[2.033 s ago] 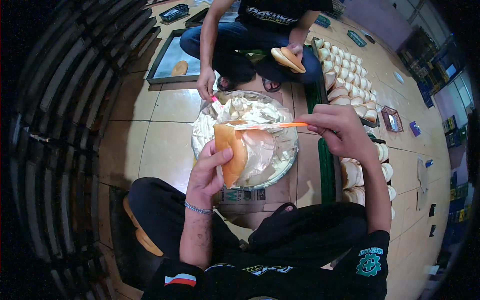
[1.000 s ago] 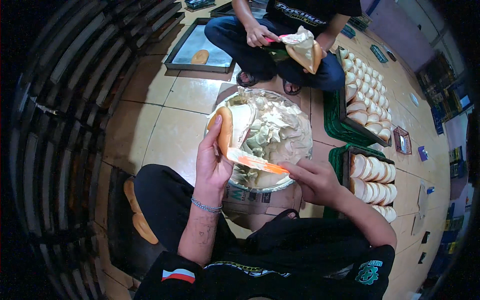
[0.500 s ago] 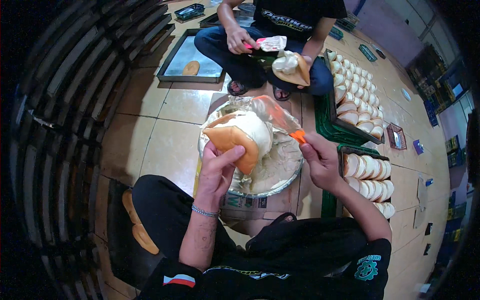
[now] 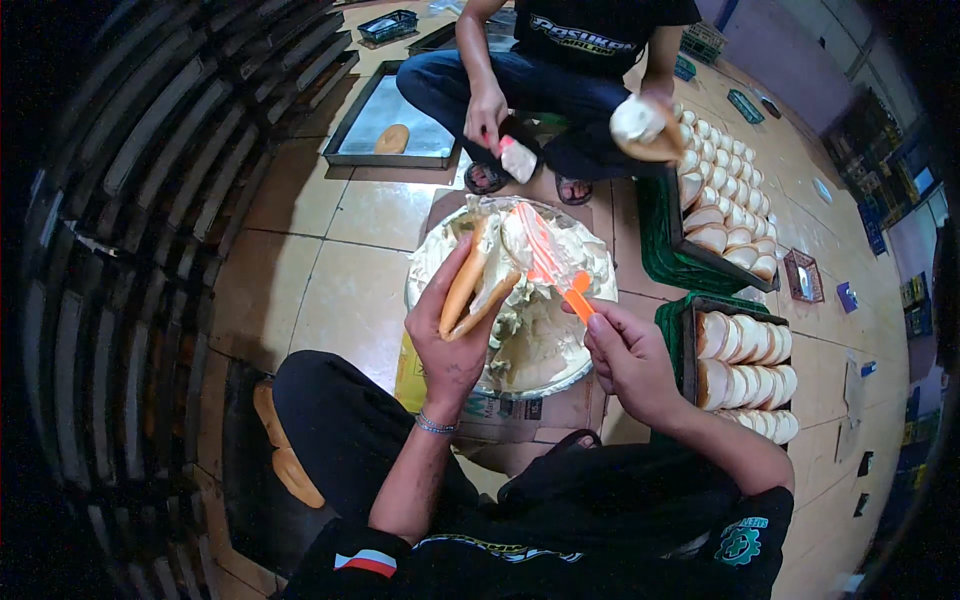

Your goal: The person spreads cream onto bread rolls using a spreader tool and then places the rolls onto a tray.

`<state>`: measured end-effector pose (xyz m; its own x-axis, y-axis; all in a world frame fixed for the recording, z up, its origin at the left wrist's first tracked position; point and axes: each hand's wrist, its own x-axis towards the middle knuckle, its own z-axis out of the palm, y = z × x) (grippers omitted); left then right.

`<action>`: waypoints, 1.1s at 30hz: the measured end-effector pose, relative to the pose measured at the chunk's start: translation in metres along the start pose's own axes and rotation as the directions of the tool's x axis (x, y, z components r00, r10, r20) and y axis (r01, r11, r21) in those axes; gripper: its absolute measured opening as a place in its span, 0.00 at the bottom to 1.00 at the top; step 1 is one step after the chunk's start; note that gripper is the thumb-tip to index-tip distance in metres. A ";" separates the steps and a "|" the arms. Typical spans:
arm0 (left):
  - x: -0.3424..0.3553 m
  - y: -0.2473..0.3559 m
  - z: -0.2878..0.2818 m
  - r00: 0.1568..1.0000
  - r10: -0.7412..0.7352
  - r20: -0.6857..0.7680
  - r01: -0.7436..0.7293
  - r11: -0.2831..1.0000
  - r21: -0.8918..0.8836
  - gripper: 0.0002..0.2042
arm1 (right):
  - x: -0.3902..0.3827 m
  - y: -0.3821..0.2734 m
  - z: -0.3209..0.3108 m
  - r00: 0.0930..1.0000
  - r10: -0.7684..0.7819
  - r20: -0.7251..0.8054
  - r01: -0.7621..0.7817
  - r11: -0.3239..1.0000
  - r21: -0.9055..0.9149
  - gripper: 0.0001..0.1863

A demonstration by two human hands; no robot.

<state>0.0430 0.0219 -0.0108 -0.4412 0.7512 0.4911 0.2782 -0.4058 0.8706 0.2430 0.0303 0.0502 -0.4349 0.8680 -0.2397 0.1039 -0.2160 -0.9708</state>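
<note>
While left hand (image 4: 447, 335) grips split bun (image 4: 478, 278), right hand (image 4: 628, 360) pinches orange spatula (image 4: 552, 268) — cream bowl (image 4: 530, 350) beneath

Wearer: black short-sleeved shirt, red-white-blue patch at left sleeve, green emblem at right sleeve, dark trousers. Left hand (image 4: 448, 335): thin beaded bracelet at wrist. Right hand (image 4: 632, 362): bare.
</note>
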 end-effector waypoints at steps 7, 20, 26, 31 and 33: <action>0.002 -0.009 0.001 0.992 0.124 -0.028 -0.121 0.988 0.091 0.26 | -0.007 -0.006 -0.001 0.996 -0.089 -0.003 0.086 0.967 -0.239 0.17; 0.006 -0.008 0.004 0.978 0.174 -0.118 -0.127 0.937 0.327 0.24 | -0.017 0.013 0.009 0.763 -0.575 0.295 0.609 0.487 -0.626 0.20; 0.008 -0.007 0.000 0.975 0.156 -0.161 -0.093 0.935 0.343 0.24 | -0.023 -0.002 -0.008 0.764 -0.477 0.435 0.634 0.427 -0.645 0.22; 0.007 -0.003 0.004 0.983 0.108 -0.148 -0.069 0.968 0.242 0.24 | -0.004 -0.014 -0.008 0.813 -0.577 0.078 0.490 0.605 -0.628 0.11; 0.005 -0.002 0.005 0.985 0.101 -0.140 -0.065 0.967 0.245 0.24 | -0.001 -0.004 -0.007 0.811 -0.577 0.092 0.503 0.610 -0.612 0.12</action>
<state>0.0441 0.0292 -0.0104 -0.5261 0.6255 0.5761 0.5070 -0.3132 0.8031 0.2492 0.0335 0.0545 -0.4947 0.7880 0.3664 0.3917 0.5786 -0.7154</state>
